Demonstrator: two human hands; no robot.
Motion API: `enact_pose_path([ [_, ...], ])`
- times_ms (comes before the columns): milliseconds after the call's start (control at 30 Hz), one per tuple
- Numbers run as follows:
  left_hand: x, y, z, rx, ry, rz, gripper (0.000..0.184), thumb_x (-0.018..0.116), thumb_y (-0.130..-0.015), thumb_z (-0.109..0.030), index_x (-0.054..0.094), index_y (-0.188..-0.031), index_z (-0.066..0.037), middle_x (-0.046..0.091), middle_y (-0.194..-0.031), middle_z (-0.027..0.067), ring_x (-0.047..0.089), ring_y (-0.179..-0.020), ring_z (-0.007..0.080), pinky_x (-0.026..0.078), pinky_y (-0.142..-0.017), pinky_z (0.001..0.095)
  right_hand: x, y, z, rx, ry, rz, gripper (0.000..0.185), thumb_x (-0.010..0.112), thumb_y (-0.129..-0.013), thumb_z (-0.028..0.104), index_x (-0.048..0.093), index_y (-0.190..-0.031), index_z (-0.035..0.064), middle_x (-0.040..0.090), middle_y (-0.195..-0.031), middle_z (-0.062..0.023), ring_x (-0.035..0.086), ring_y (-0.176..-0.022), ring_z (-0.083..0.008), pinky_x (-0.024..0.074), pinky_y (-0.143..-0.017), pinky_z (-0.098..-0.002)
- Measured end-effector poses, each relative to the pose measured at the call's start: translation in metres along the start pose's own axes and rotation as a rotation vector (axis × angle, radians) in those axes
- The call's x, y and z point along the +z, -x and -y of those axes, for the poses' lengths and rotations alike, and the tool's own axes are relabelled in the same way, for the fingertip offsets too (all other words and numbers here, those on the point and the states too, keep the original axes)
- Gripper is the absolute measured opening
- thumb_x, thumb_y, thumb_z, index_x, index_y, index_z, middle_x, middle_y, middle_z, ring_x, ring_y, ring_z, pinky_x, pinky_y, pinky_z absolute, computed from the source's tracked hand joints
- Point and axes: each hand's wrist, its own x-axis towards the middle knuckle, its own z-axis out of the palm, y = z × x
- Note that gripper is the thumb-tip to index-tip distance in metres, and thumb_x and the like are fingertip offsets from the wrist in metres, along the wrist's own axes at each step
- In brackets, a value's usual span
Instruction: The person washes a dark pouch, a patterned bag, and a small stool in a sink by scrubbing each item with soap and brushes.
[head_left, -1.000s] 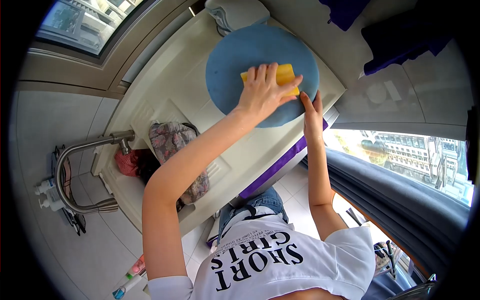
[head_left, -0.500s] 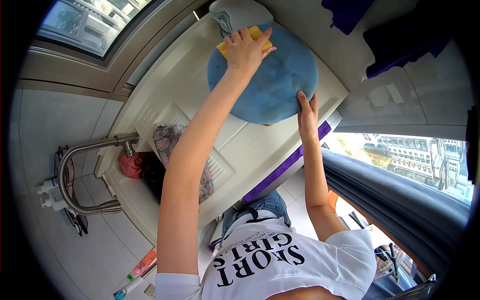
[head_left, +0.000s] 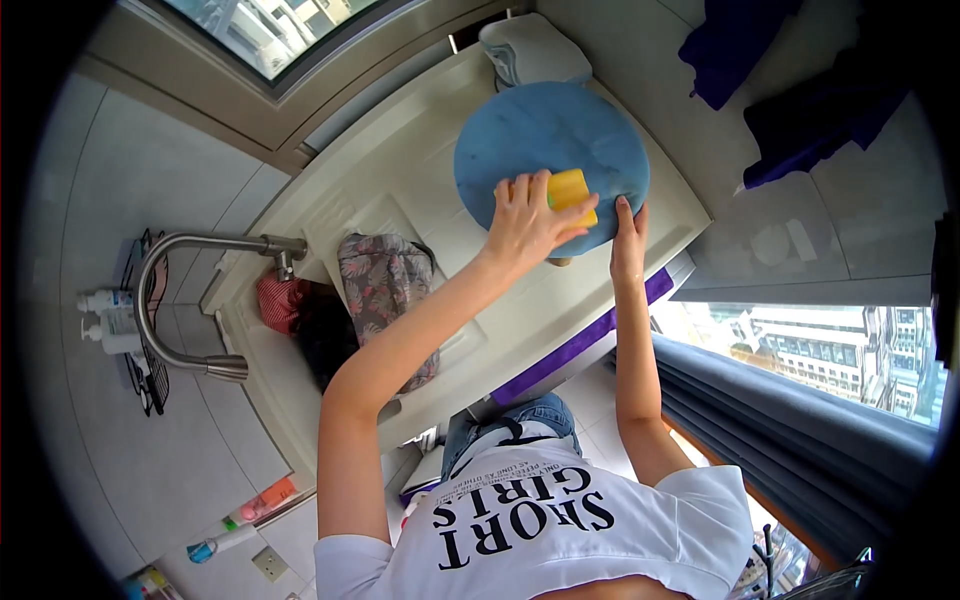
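A round, flat blue stool top point(head_left: 540, 130) with darker wet-looking smudges is over the cream sink counter. A small light-brown piece shows beneath its near edge; the rest of its underside is hidden. My left hand point(head_left: 527, 222) is closed on a yellow sponge point(head_left: 570, 190), pressed to the surface near its lower middle. At the right rim, my right hand point(head_left: 628, 240) grips the stool top, thumb on the upper face and fingers mostly hidden below.
A folded grey-white item point(head_left: 535, 50) lies behind the stool top. Left are a patterned cloth bag point(head_left: 385, 280), red-striped fabric point(head_left: 285, 300) and dark items in the basin, beneath a curved metal faucet point(head_left: 165, 290). Purple cloths point(head_left: 820, 120) hang on the right. The counter point(head_left: 400, 150) borders a window.
My left hand has drawn the sponge from the far left edge towards me, to the near part of the stool top. My right hand keeps its hold on the rim. The view has shifted slightly.
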Motion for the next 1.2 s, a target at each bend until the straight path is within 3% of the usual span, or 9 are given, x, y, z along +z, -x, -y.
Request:
enact_pose_path([
  [133, -0.022, 0.019, 0.005, -0.1, 0.039, -0.019, 0.053, 0.055, -0.074, -0.045, 0.038, -0.123, -0.038, 0.046, -0.097, 0.0145, 0.046, -0.08, 0.0275, 0.037, -0.071, 0.0396, -0.004, -0.005, -0.001, 0.007, 0.019, 0.014, 0.041, 0.049, -0.085, 0.024, 0.038, -0.116, -0.0003, 0.047, -0.11, -0.0104, 0.042, -0.102, -0.0164, 0.0296, -0.09, -0.0264],
  [233, -0.039, 0.035, 0.025, -0.621, 0.62, -0.051, 0.055, 0.051, -0.078, -0.046, 0.035, -0.127, -0.03, 0.047, -0.102, 0.014, 0.048, -0.087, 0.0288, 0.04, -0.075, 0.0404, -0.004, -0.003, 0.004, 0.009, 0.062, 0.007, 0.044, 0.051, -0.084, 0.024, 0.037, -0.118, -0.0008, 0.046, -0.114, -0.0119, 0.041, -0.105, -0.0183, 0.0261, -0.094, -0.0273],
  [300, -0.051, 0.052, 0.047, -1.115, 1.798, -0.418, 0.052, 0.045, -0.081, -0.048, 0.037, -0.126, -0.023, 0.048, -0.108, 0.0119, 0.048, -0.096, 0.0281, 0.044, -0.074, 0.039, -0.013, -0.011, -0.008, -0.005, 0.06, 0.031, 0.047, 0.051, -0.084, 0.025, 0.035, -0.12, -0.0009, 0.044, -0.117, -0.0122, 0.04, -0.108, -0.0186, 0.026, -0.095, -0.0284],
  [433, -0.107, 0.115, 0.083, -1.088, 2.594, -0.309, 0.05, 0.045, -0.08, -0.051, 0.042, -0.119, -0.021, 0.049, -0.105, 0.0156, 0.051, -0.09, 0.0305, 0.044, -0.069, 0.0421, -0.035, -0.024, -0.02, 0.004, 0.241, 0.037, 0.055, 0.052, -0.083, 0.032, 0.033, -0.121, -0.003, 0.045, -0.118, -0.0122, 0.041, -0.11, -0.0199, 0.0272, -0.095, -0.03],
  [567, -0.209, 0.163, 0.119, -0.98, 2.515, -0.267, 0.043, 0.055, -0.077, -0.032, 0.043, -0.116, -0.018, 0.05, -0.1, 0.0226, 0.052, -0.085, 0.0361, 0.045, -0.069, 0.0457, -0.054, -0.05, -0.042, -0.01, 0.135, 0.136, 0.05, 0.051, -0.083, 0.032, 0.037, -0.118, -0.0005, 0.045, -0.118, -0.0141, 0.042, -0.109, -0.0213, 0.0298, -0.094, -0.0328],
  [867, -0.442, 0.201, 0.245, -1.41, 1.401, -0.176, 0.046, 0.058, -0.069, -0.025, 0.043, -0.105, 0.001, 0.053, -0.089, 0.0184, 0.056, -0.077, 0.029, 0.046, -0.075, 0.0509, -0.04, -0.048, -0.03, -0.014, 0.068, 0.02, 0.059, 0.055, -0.08, 0.031, 0.033, -0.124, -0.0011, 0.041, -0.122, -0.0151, 0.039, -0.113, -0.0237, 0.026, -0.096, -0.0329],
  [1000, -0.462, 0.225, 0.351, -1.531, 1.204, 0.001, 0.048, 0.059, -0.068, -0.028, 0.043, -0.104, 0.0, 0.053, -0.088, 0.0176, 0.056, -0.075, 0.0279, 0.049, -0.07, 0.0469, -0.053, -0.058, -0.043, -0.039, 0.066, 0.023, 0.058, 0.055, -0.08, 0.032, 0.034, -0.125, 0.0003, 0.041, -0.122, -0.0144, 0.039, -0.113, -0.0223, 0.0259, -0.096, -0.0314],
  [1067, -0.455, 0.235, 0.398, -1.821, 0.796, 0.156, 0.044, 0.061, -0.066, -0.029, 0.047, -0.098, -0.003, 0.054, -0.084, 0.0146, 0.056, -0.072, 0.0258, 0.049, -0.063, 0.0422, -0.048, -0.052, -0.036, 0.029, 0.001, -0.017, 0.057, 0.056, -0.08, 0.031, 0.035, -0.124, 0.0014, 0.041, -0.123, -0.0131, 0.039, -0.113, -0.0209, 0.026, -0.096, -0.0293],
  [1200, -0.422, 0.247, 0.44, -1.768, 0.153, 0.581, 0.036, 0.06, -0.063, -0.033, 0.05, -0.089, -0.009, 0.054, -0.07, 0.0119, 0.055, -0.059, 0.0245, 0.046, -0.049, 0.037, -0.068, -0.066, -0.051, 0.033, 0.016, -0.016, 0.056, 0.057, -0.08, 0.031, 0.037, -0.123, 0.0018, 0.042, -0.122, -0.0123, 0.04, -0.112, -0.0197, 0.027, -0.095, -0.0282],
])
